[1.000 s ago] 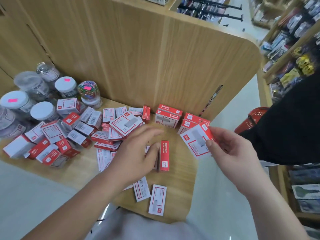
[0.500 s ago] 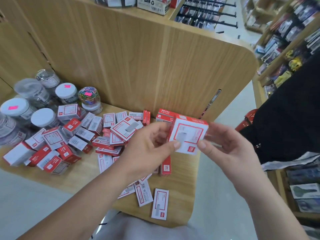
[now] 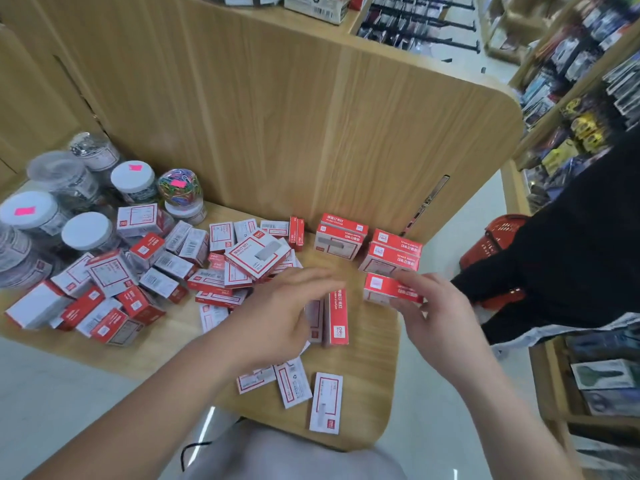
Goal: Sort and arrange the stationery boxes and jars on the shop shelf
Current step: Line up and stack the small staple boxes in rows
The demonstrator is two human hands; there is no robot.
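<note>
1. Red-and-white cardboard leads the head view, our only view: one staple box point(image 3: 388, 289) sits in our right grip point(image 3: 436, 317), pinched between thumb and fingers with its red edge up. It is low over the shelf point(image 3: 367, 393), just in front of the right-hand stack point(image 3: 393, 252) near the back panel.
2. Half a second ago both grips held this box raised with its face toward us. Now the left has let go, and the box is turned and lowered toward the stack.
3. Our left grip point(image 3: 277, 320) is spread, fingers straight and blurred by motion. It hovers over the boxes in the middle of the shelf and holds nothing that we can make out.
4. We judge the box has been checked and is about to join the stack, which frees the left for the next pick.
5. Most of the work remains: the loose heap point(image 3: 114, 271) lies jumbled at the left, with the jars point(image 3: 88, 233) crowded behind it.
</note>
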